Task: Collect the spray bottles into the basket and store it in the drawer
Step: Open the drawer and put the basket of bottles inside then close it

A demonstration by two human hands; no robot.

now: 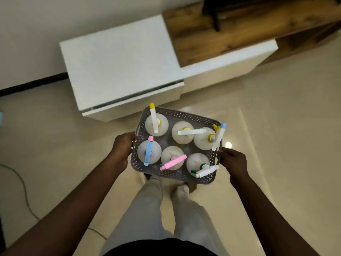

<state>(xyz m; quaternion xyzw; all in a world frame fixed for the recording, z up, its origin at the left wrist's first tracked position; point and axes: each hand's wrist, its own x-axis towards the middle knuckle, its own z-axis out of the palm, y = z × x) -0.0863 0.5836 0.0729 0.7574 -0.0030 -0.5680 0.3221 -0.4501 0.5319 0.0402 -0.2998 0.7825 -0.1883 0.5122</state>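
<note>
Carrying step: basket (186, 179) off the floor, held out in front of the body over the feet, just short of the white cabinet (120, 61). Left hand (123, 145) clamped on the left rim near the handle cutout, right hand (232, 159) wrapped on the right rim. Six spray bottles (156, 124) upright inside, two rows of three, so collecting looks done. Drawer (132, 100) front looks shut or barely cracked, dark gap line along its top edge; can't tell for sure through the blur. Both hands busy, so probably needs a set-down on the floor or the cabinet top to free one hand for the pull. Keep level: bottles stand loose, and a tilt toward either short side likely tips them. Watch the triggers: yellow-tipped one (152, 115) overhangs the far rim, white one (206, 171) pokes past the near right corner, blue-tipped one (219, 134) sits over the right rim just beside the right hand. Probably turn those inward before sliding in, or risk snagging the drawer opening. Clearance for upright bottles unknown from here.
</note>
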